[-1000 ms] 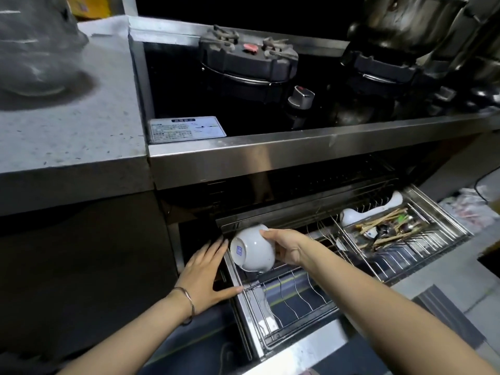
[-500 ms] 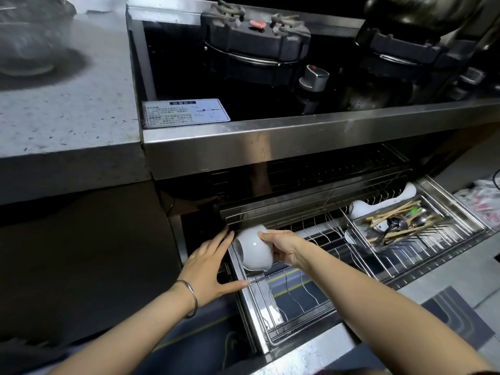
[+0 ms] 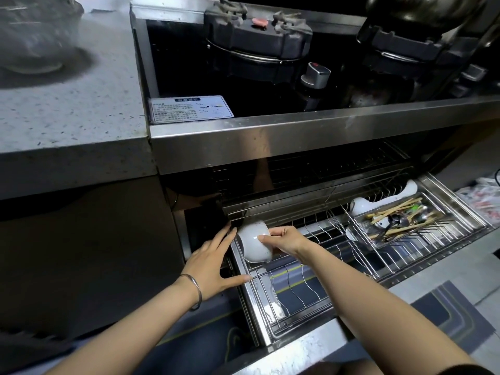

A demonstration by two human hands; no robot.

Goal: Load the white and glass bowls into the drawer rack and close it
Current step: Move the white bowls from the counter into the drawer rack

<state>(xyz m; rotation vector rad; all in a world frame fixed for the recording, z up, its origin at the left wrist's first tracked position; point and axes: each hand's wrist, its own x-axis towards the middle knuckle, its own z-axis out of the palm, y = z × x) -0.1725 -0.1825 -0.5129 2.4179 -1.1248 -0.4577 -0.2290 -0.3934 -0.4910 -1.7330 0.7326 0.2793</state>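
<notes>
A white bowl (image 3: pixel 251 243) lies tipped on its side at the back left corner of the pulled-out wire drawer rack (image 3: pixel 311 301). My right hand (image 3: pixel 285 239) grips its foot ring and presses it among the rack wires. My left hand (image 3: pixel 216 262) lies flat with fingers spread against the drawer's left rail, its fingertips beside the bowl and its thumb on the rail. A glass bowl (image 3: pixel 32 36) stands blurred on the grey counter at the top left.
A steel tray (image 3: pixel 443 212) at the rack's right holds chopsticks, spoons and a white ladle (image 3: pixel 378 200). Above the drawer runs the stove's steel front edge (image 3: pixel 297 136), with burners and a pot. A striped mat (image 3: pixel 443 312) lies on the floor.
My right hand has lowered the white bowl and turned it further onto its side, deeper into the rack's back left corner. My left hand stayed on the rail.
</notes>
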